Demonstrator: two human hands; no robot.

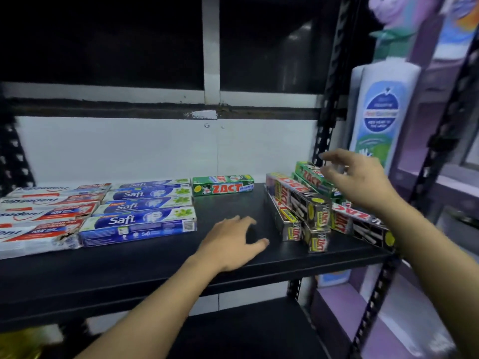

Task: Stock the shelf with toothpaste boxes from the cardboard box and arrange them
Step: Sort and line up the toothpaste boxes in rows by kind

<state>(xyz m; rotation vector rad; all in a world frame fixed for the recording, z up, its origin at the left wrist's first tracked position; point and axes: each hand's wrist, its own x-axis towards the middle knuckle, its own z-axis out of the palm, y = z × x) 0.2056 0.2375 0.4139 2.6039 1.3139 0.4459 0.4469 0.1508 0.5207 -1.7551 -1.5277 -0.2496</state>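
Pepsodent boxes (39, 218) cut off at left, four Safi boxes (145, 211), one Zact box (223, 185) behind, blurred Zact pile (303, 211) partly behind spread right hand (360, 182), left hand (230, 242) spread on shelf (155, 268)

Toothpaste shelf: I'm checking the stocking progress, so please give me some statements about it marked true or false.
1. The Safi boxes lie right of the Pepsodent boxes. True.
2. The right hand grips a Safi box. False: it reaches, fingers loose, over the green Zact boxes at the right.
3. The left hand is spread over the bare black shelf, holding nothing. True.
4. The black Zact boxes stand in a neat row. False: they lie piled askew.
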